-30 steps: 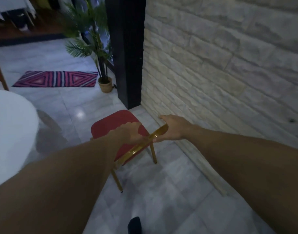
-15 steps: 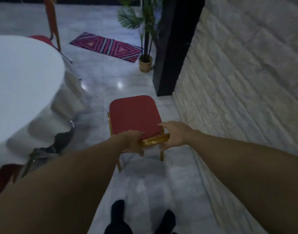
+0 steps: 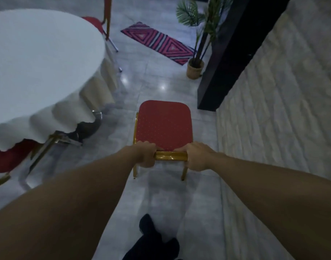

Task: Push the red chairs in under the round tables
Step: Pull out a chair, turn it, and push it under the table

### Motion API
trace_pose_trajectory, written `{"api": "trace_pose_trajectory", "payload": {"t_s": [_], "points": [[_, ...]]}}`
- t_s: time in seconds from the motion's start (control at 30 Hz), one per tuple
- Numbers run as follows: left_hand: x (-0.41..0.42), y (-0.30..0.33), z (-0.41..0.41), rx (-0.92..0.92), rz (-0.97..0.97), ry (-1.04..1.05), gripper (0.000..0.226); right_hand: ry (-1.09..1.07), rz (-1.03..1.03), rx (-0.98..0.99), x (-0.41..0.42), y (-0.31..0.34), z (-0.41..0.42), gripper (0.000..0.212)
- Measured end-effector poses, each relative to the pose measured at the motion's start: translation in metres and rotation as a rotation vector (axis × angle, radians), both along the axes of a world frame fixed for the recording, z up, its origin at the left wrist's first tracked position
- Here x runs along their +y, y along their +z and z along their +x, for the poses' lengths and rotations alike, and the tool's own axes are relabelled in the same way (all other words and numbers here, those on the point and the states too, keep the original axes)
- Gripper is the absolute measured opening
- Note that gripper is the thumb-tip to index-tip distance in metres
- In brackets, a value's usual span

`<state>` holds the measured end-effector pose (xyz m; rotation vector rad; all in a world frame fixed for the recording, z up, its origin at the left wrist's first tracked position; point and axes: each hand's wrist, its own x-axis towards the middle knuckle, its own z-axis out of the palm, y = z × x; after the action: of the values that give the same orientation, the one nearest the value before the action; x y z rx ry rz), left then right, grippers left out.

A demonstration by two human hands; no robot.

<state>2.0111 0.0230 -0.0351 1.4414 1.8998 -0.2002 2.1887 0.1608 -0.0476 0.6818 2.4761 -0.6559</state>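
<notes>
Beside stone wall (image 3: 273, 109), red chair (image 3: 163, 126) faces away, both hands gripping.

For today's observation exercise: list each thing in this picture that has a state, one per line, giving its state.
Held red chair: upright, out on the open floor, not under the table.
Left hand: gripping the chair's gold back rail.
Right hand: gripping the same rail.
Round table: covered by a draped white cloth.
Second red chair: partly under the cloth.
Potted plant: upright.
Rug: flat.
</notes>
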Motion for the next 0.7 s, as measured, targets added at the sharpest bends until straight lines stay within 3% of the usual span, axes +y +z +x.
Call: {"api": "trace_pose_trajectory", "payload": {"t_s": [0.33, 0.7], "points": [[-0.001, 0.003, 0.000, -0.017, 0.010, 0.061, 0.066, 0.113, -0.031, 0.015, 0.019, 0.002, -0.011, 0.062], [-0.006, 0.003, 0.012, -0.047, -0.002, 0.351, 0.065, 0.370, -0.017, 0.035, 0.051, 0.000, -0.045, 0.064]]}}
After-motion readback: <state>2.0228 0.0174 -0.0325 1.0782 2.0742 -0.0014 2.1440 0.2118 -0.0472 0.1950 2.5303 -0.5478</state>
